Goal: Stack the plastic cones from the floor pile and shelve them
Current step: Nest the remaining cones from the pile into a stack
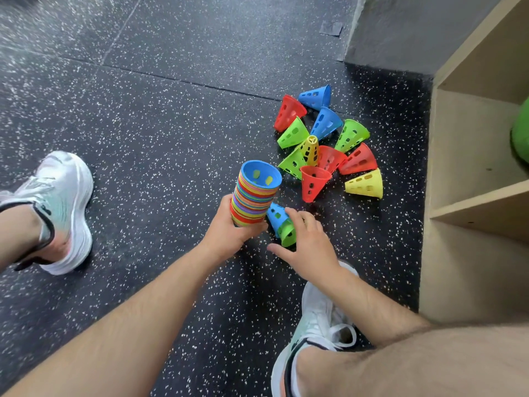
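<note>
1. Floor (pixel 171 124): dark speckled rubber tiles with visible seams. It looks matt and grippy, so cones should stay where they lie and not skid away under a light touch. A grey wall foot closes its far right corner.
2. Shelf unit (pixel 472 196): pale wood with open compartments, standing along the floor's right edge. A green object (pixel 521 133) sits partly in view in one compartment; the compartment below it shows bare board.
3. Loose pile (pixel 329 150): red, green, blue and yellow perforated cones, most lying on their sides, touching or overlapping, near the floor's right edge just beside the shelf unit.
4. Stack (pixel 252 199): many nested cones, wide mouth tilted up, held off the floor to the left of the pile. The left hand (pixel 229 227) is clamped round its lower rims. Judged light, thin-walled and slightly flexible; hold it round the rims and support the bottom cone so the nested column cannot slide apart.
5. Nested pair (pixel 282 224): a blue cone inside a green one, lying on the floor between stack and right hand (pixel 309 247). That hand is spread over it, thumb apart, not closed. Take the pair by the wide rim
</note>
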